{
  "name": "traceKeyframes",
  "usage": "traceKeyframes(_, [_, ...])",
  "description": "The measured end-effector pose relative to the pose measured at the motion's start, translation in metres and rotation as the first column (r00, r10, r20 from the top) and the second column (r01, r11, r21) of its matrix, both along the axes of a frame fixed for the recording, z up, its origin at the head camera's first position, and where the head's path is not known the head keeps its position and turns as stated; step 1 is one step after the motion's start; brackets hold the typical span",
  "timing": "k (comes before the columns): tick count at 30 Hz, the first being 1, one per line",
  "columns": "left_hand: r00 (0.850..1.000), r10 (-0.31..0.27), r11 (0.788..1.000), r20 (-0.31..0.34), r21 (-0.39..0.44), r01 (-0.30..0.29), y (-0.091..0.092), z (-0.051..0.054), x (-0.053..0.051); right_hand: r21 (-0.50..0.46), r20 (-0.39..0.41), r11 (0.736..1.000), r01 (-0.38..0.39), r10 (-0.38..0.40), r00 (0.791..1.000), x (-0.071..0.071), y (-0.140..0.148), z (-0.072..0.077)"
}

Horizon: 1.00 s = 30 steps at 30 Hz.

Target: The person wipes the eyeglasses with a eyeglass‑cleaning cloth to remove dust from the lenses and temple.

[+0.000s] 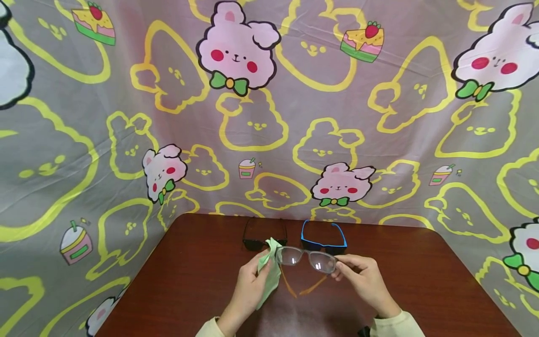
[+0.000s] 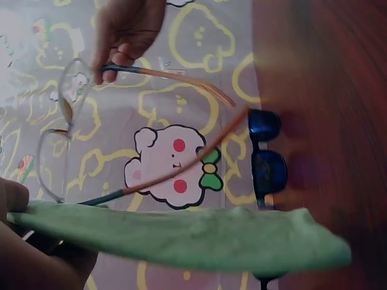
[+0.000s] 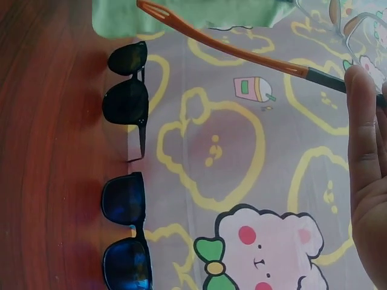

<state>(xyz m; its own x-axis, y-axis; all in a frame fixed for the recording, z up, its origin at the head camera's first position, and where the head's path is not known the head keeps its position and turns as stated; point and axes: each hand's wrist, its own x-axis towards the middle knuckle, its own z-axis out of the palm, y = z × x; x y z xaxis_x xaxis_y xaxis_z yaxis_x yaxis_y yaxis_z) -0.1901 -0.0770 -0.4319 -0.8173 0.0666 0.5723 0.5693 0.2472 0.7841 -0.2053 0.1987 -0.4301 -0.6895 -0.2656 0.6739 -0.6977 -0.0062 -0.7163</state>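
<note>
A pair of eyeglasses [image 1: 322,261] with clear lenses, a grey frame and orange-brown temples is held up above the table between both hands. My left hand [image 1: 249,283] pinches a light green cloth [image 1: 269,281] over one end of the frame; the cloth hangs down beside the wrist. At the other end, my right hand [image 1: 361,277] grips the frame corner near the hinge between thumb and fingers. In the left wrist view the temples [image 2: 163,178] extend open, and the green cloth [image 2: 199,235] covers part of the left fingers.
Black sunglasses [image 1: 254,245] and blue-framed sunglasses [image 1: 324,245] stand side by side at the back of the dark wooden table [image 1: 189,271]. Behind the table hangs a curtain [image 1: 261,107] printed with cartoon animals. Its folds also run along both sides.
</note>
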Motion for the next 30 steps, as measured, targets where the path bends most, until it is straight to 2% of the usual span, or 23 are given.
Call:
traceKeyframes(2, [0.993,0.018,0.996,-0.115,-0.083,-0.028,0.001,-0.003,-0.001,-0.012,0.011,1.0,-0.008,0.008,1.0,0.0,0.0,0.001])
traceKeyframes(4, [0.977,0.02,0.987,-0.214,-0.153,-0.053,0.001,-0.006,-0.002,-0.015,0.021,1.0,-0.009,0.009,1.0,0.001,0.001,0.002])
traceKeyframes(8, [0.919,0.003,0.953,-0.395,-0.277,-0.123,0.002,-0.009,-0.003,-0.007,0.03,1.0,0.006,-0.006,1.0,0.002,0.0,0.004])
traceKeyframes(11, [0.884,-0.024,0.936,-0.467,-0.322,-0.145,0.003,-0.008,-0.003,0.009,0.04,0.999,0.032,-0.032,0.999,0.004,0.0,0.005])
traceKeyframes(13, [0.869,-0.04,0.929,-0.494,-0.338,-0.15,0.004,-0.007,-0.003,0.02,0.039,0.999,0.044,-0.044,0.998,0.004,0.0,0.005])
traceKeyframes(19, [0.841,-0.055,0.912,-0.539,-0.37,-0.177,0.006,-0.005,-0.002,-0.017,0.001,1.0,0.009,-0.009,1.0,0.004,0.0,0.005])
traceKeyframes(27, [0.826,-0.061,0.912,-0.561,-0.368,-0.183,0.011,-0.006,-0.004,-0.033,0.011,0.999,0.012,-0.011,1.0,0.004,-0.001,0.003])
traceKeyframes(30, [0.816,-0.063,0.91,-0.575,-0.369,-0.19,0.013,-0.005,-0.005,-0.07,-0.02,0.997,-0.016,0.014,1.0,0.002,0.0,0.001])
